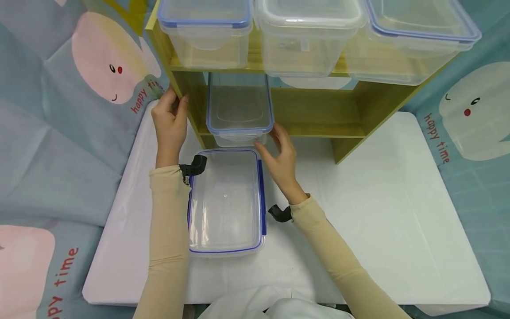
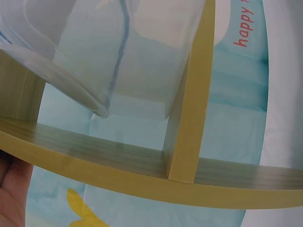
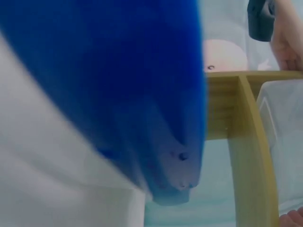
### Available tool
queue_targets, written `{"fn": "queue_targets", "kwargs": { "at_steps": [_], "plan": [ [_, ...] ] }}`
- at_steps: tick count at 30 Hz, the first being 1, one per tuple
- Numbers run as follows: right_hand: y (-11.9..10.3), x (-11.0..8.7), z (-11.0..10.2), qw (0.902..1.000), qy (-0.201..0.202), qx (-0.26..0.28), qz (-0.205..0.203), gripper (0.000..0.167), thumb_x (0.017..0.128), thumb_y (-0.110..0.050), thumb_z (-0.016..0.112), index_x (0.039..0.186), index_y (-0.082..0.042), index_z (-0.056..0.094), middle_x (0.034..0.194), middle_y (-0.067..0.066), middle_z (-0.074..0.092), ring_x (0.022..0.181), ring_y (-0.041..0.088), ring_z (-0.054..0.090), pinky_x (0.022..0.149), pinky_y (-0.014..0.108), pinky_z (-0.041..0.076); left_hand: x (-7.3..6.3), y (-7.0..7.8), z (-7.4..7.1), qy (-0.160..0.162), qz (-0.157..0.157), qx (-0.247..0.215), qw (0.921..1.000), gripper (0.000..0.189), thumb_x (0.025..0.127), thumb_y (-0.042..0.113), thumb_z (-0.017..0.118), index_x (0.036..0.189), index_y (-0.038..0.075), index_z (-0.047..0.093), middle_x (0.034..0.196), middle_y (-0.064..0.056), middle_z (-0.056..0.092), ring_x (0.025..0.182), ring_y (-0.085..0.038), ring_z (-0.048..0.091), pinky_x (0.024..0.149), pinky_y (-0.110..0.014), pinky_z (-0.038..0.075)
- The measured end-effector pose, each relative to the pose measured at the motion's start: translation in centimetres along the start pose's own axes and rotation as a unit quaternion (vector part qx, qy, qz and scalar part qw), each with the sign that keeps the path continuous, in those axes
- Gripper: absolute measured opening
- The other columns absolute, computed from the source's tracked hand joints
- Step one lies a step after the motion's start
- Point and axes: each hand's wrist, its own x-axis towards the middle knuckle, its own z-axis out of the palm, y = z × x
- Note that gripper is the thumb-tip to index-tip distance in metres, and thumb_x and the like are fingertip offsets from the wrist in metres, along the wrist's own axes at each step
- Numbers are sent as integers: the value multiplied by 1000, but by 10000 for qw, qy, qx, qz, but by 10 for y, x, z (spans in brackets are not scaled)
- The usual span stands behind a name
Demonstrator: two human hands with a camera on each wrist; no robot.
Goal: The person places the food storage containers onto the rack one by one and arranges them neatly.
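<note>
My left hand grips the left side panel of a yellowish wooden shelf, thumb on the inner face. In the shelf's lower compartment sits a clear plastic container with a blue-edged lid, its front sticking out a little past the shelf board. My right hand touches that container's front right corner, thumb at the front and fingers along the side. In the right wrist view only its fingertips show. Below both hands, a larger clear container with dark blue clasps lies on the white table.
Three lidded clear containers stand on the upper shelf: a left one, a middle one and a right one. A printed blue curtain hangs around the white table. A blurred blue clasp fills much of the right wrist view.
</note>
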Motion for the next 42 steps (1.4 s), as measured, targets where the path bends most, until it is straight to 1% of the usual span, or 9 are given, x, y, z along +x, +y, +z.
{"fn": "queue_targets", "kwargs": {
  "at_steps": [4,6,12,21,29,34,37,39,42],
  "plan": [
    [1,-12,-8,9999,-12,-98,-52,55,78,17,65,126,22,40,120,36,48,114,46,46,98,54,41,0,-1,0,-4,-25,-32,10000,22,93,1,55,110,-12,61,102,-22,63,90,-7,60,83,-24,52],
    [2,-19,-12,9998,-27,-164,-62,54,77,18,65,125,23,41,121,37,47,115,49,45,96,56,41,1,-2,0,-10,-6,1,10000,22,93,2,55,109,-12,61,102,-22,64,90,-7,60,83,-25,52],
    [4,-44,-21,9992,-117,-386,28,50,77,19,64,123,23,43,124,38,45,114,50,45,94,54,42,0,-1,-1,-70,105,86,9999,22,94,3,55,108,-13,60,102,-23,64,91,-8,61,84,-25,52],
    [3,-81,-28,9981,-319,-519,87,49,76,21,64,122,22,46,123,38,47,114,49,45,93,54,44,-1,2,0,23,-206,-33,9998,24,93,1,55,113,-11,60,103,-22,63,93,-10,61,86,-27,52],
    [0,-109,-31,9958,-462,-747,264,49,74,20,65,119,23,48,122,39,48,112,50,47,89,55,45,0,1,1,-16,-77,49,10000,22,94,2,54,110,-13,60,103,-22,63,92,-12,61,85,-26,52],
    [5,-129,-31,9950,-529,-806,275,51,73,21,65,120,23,47,122,39,48,111,51,48,87,56,46,0,2,2,103,-275,-37,9996,21,93,2,56,106,-13,61,100,-20,64,88,-10,60,83,-23,52],
    [17,-147,-29,9924,-743,-945,257,56,73,16,67,125,19,46,126,35,48,115,46,48,91,49,46,0,3,3,123,-337,-28,9994,20,93,3,56,107,-11,61,100,-19,63,87,-8,59,82,-22,52],
    [25,-160,-28,9902,-950,-991,240,55,78,8,67,128,16,45,130,32,47,119,41,47,95,42,46,-1,3,3,130,-349,-43,9993,20,93,3,57,107,-11,62,99,-18,63,85,-7,58,81,-21,52],
    [32,-176,-27,9869,-1296,-932,213,56,88,-7,63,134,13,40,136,28,43,126,34,43,97,38,45,0,2,4,128,-312,-61,9994,20,93,2,57,107,-11,62,100,-19,64,86,-7,59,81,-22,52]
  ]
}}
